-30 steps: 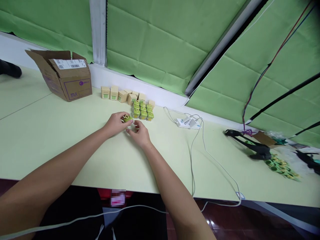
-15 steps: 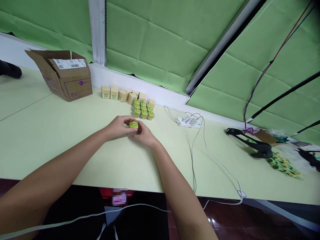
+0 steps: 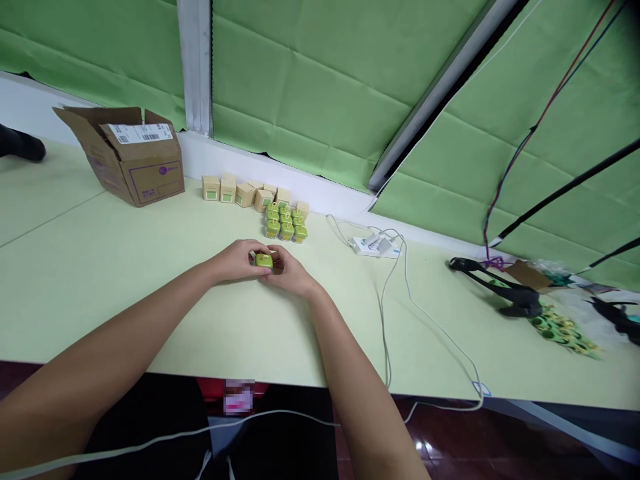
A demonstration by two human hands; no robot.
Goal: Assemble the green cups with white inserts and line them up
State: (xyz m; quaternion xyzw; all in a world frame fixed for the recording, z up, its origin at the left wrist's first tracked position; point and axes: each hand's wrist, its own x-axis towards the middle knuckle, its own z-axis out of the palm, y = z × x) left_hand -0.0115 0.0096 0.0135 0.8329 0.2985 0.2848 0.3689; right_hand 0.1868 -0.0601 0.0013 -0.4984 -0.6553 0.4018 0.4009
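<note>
A small green block-shaped item (image 3: 263, 261) sits between both hands above the pale table (image 3: 100, 267). My left hand (image 3: 235, 260) grips its left side with curled fingers. My right hand (image 3: 290, 270) pinches its right side. Behind them stands a cluster of similar green items (image 3: 286, 222), and further back a row of small tan boxes with green labels (image 3: 240, 190).
An open cardboard box (image 3: 130, 157) lies at the back left. A white power strip (image 3: 375, 245) with white cables (image 3: 400, 300) sits to the right. Black clamps (image 3: 505, 293) and green-yellow bits (image 3: 565, 331) lie far right. A green cloth covers the wall.
Both hands have drawn back a little from the cluster toward me. The green item, first partly hidden under the left fingers, now shows held between both hands.
</note>
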